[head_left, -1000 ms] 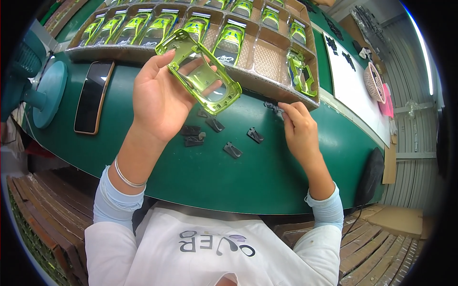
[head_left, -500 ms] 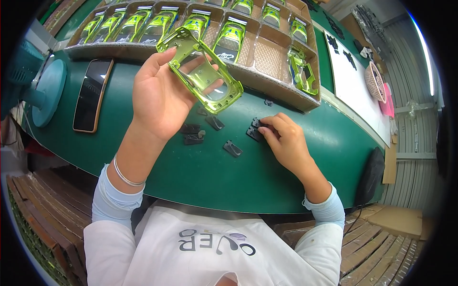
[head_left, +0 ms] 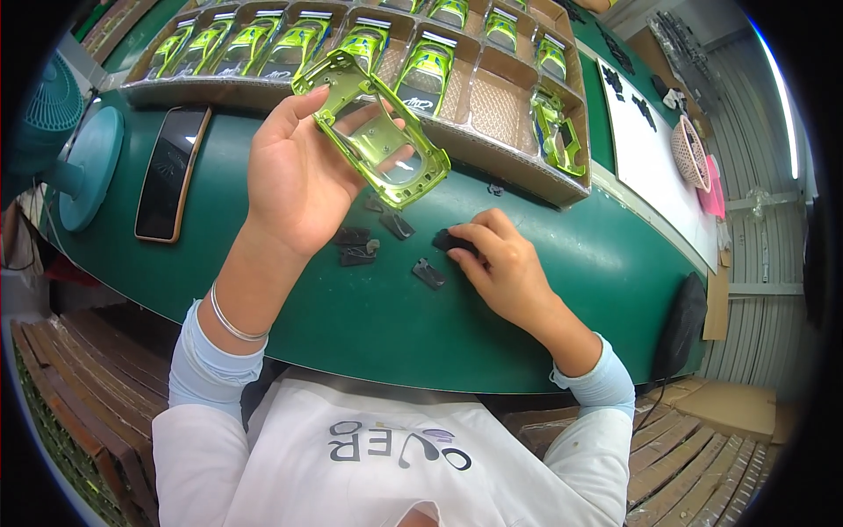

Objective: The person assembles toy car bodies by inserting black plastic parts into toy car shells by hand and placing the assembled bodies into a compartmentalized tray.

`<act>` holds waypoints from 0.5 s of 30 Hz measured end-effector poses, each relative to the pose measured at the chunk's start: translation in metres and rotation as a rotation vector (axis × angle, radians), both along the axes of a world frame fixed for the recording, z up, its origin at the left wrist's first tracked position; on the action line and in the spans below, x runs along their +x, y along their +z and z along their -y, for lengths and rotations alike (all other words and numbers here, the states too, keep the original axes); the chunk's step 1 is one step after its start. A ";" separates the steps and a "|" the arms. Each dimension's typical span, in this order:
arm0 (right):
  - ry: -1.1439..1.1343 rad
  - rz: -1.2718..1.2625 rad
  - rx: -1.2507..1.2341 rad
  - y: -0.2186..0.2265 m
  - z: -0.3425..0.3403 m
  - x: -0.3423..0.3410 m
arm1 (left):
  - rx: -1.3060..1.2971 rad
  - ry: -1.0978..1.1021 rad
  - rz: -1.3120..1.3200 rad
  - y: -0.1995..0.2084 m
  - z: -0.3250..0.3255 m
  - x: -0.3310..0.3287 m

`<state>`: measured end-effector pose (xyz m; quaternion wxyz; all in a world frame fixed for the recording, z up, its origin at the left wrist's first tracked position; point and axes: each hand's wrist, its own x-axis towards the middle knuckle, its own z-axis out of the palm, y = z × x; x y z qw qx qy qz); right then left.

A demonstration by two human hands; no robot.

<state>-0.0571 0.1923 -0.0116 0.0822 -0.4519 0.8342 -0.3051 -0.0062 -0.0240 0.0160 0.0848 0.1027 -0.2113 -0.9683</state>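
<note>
My left hand [head_left: 294, 171] holds up a green toy car body shell [head_left: 376, 145], its hollow underside facing me, over the near edge of the cardboard tray. The thumb lies along its edge and fingers show through the window opening. Lower and to the right, my right hand [head_left: 500, 263] pinches a small black plastic part [head_left: 450, 239] at the table surface; the fingers cover some of it. Just left of that hand lies another black part [head_left: 428, 273]. More black pieces [head_left: 356, 246] are scattered below the shell.
A divided cardboard tray [head_left: 518, 167] with several green toy cars [head_left: 426, 75] spans the back of the green table [head_left: 351, 325]. At left are a phone [head_left: 171, 176] and a teal fan [head_left: 92, 171]. A white board [head_left: 650, 167] and a woven basket [head_left: 689, 154] stand at right.
My right hand has moved left along the table, and the black part in its fingers has moved with it. My left hand and the shell have hardly shifted.
</note>
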 end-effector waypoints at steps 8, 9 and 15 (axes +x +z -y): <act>-0.168 -0.478 0.058 -0.006 -0.012 -0.037 | 0.007 -0.003 -0.010 0.003 0.000 0.002; -0.169 -0.480 0.061 -0.008 -0.013 -0.039 | 0.007 -0.011 -0.011 0.003 -0.001 0.002; -0.003 -0.504 0.075 -0.010 -0.015 -0.033 | 0.007 -0.006 -0.005 0.001 0.000 0.001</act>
